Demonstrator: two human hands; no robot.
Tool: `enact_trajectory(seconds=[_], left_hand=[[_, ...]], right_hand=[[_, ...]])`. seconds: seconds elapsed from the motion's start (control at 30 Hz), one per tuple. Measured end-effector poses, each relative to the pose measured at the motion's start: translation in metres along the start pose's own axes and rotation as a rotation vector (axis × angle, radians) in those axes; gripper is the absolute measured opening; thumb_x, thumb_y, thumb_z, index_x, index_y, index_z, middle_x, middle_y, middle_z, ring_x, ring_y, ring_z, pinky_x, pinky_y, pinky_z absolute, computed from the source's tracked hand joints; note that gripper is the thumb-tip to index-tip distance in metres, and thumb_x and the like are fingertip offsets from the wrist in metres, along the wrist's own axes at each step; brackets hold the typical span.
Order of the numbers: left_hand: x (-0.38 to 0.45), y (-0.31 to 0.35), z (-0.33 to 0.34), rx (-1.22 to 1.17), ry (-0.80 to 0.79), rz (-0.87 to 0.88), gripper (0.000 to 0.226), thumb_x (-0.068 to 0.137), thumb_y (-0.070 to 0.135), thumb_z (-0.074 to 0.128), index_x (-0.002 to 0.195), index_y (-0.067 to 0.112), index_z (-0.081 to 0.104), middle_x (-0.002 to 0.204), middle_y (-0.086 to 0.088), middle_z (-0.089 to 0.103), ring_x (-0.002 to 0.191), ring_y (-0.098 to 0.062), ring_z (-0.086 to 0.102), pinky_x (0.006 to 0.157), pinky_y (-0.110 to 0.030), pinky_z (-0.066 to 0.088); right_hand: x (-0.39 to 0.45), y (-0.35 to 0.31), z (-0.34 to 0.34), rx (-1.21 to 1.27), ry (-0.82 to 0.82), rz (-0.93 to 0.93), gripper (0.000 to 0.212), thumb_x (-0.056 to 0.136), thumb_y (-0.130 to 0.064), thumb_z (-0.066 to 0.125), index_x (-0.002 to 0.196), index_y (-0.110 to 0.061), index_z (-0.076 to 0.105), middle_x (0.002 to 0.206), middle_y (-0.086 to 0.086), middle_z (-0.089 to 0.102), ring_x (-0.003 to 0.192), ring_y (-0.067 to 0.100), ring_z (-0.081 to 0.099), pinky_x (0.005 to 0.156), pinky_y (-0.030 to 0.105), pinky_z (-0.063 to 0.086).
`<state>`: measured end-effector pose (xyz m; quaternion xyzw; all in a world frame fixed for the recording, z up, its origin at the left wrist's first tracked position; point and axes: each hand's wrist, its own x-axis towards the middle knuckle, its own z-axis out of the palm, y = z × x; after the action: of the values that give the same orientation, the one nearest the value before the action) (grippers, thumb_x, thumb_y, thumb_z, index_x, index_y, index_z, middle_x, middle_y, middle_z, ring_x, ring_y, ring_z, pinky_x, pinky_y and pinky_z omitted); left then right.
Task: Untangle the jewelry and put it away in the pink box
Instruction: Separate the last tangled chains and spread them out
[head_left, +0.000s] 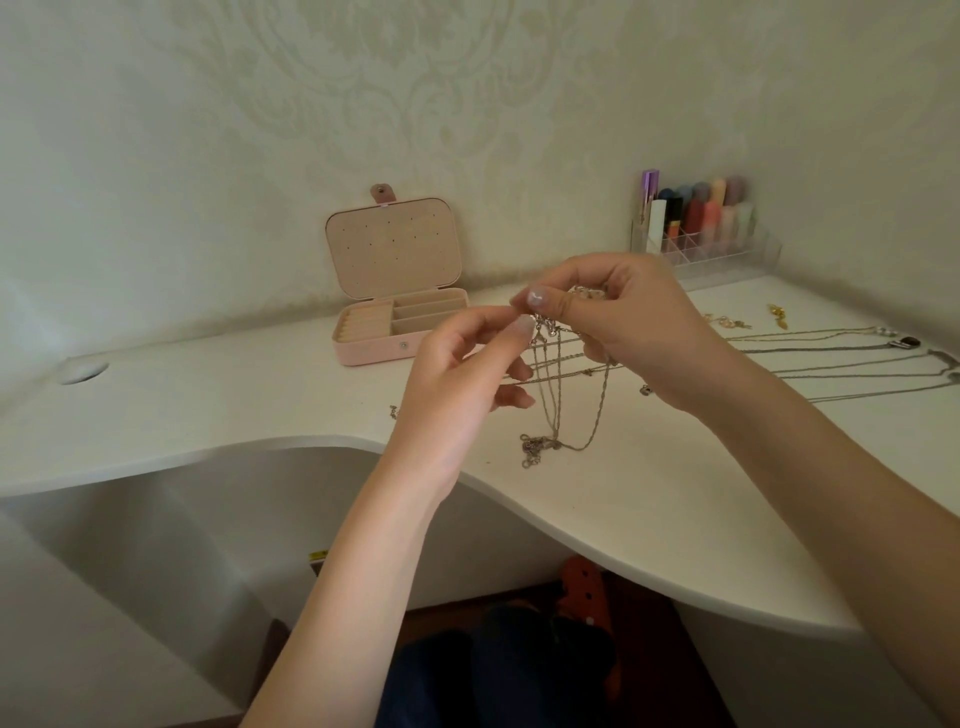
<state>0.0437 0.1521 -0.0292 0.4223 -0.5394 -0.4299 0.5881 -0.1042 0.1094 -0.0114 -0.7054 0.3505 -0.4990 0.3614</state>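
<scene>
Early stage: both hands, left hand and right hand, pinch the tangled chains; pink box beyond left hand open, apparently empty.

Soft, even, dimmish daylight, faint shadows under the desk, mild overall softness, wide-angle bowing at edges

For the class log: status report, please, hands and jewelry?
Left hand, right hand pinch tangled silver chains. Open pink jewelry box holds nothing visible. Nothing blocking.
</scene>
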Motion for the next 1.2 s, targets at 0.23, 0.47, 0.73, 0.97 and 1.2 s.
enact_trajectory(seconds=[0.23,0.47,0.73,0.97,1.2], left_hand=[[0.003,-0.007,-0.002,0.119,0.026,0.042,0.019,0.09,0.016,0.062,0.075,0.023,0.072,0.071,0.008,0.065,0.071,-0.006,0.061,0.069,-0.024,0.053],[-0.002,-0.007,0.002,-0.132,0.001,-0.055,0.021,0.094,0.007,0.054,0.078,0.015,0.066,0.08,-0.008,0.073,0.083,-0.026,0.072,0.087,-0.035,0.055],[-0.003,-0.005,0.0,-0.117,0.021,-0.03,0.016,0.092,0.007,0.057,0.08,0.013,0.065,0.072,-0.004,0.071,0.066,-0.017,0.069,0.075,-0.028,0.058],[-0.001,-0.007,0.001,-0.036,0.058,-0.002,0.022,0.09,0.009,0.06,0.071,0.018,0.068,0.062,-0.001,0.062,0.048,-0.009,0.047,0.059,-0.023,0.048],[0.001,-0.005,-0.001,-0.069,0.083,-0.013,0.04,0.092,0.008,0.057,0.058,0.024,0.069,0.055,0.001,0.058,0.042,-0.008,0.038,0.053,-0.021,0.04]], right_hand=[[0.0,0.0,0.0,0.035,-0.045,0.061,0.014,0.091,-0.026,0.062,0.091,-0.022,0.075,0.053,-0.016,0.057,0.044,0.012,0.028,0.043,0.022,0.025],[0.005,0.005,-0.002,0.091,-0.039,0.084,0.018,0.093,-0.027,0.058,0.1,-0.019,0.073,0.065,-0.01,0.058,0.039,0.007,0.031,0.041,0.016,0.03],[0.004,0.006,-0.009,0.09,-0.157,0.18,0.023,0.096,-0.023,0.054,0.109,-0.012,0.069,0.074,-0.006,0.06,0.042,0.006,0.034,0.046,0.017,0.031],[0.003,0.001,-0.012,0.203,-0.379,0.455,0.021,0.096,-0.016,0.051,0.112,-0.01,0.063,0.079,0.006,0.072,0.037,0.001,0.03,0.038,0.012,0.027],[0.005,0.002,-0.016,0.207,-0.446,0.496,0.013,0.094,-0.016,0.055,0.099,-0.012,0.066,0.067,0.001,0.053,0.043,0.002,0.033,0.04,0.012,0.028]])
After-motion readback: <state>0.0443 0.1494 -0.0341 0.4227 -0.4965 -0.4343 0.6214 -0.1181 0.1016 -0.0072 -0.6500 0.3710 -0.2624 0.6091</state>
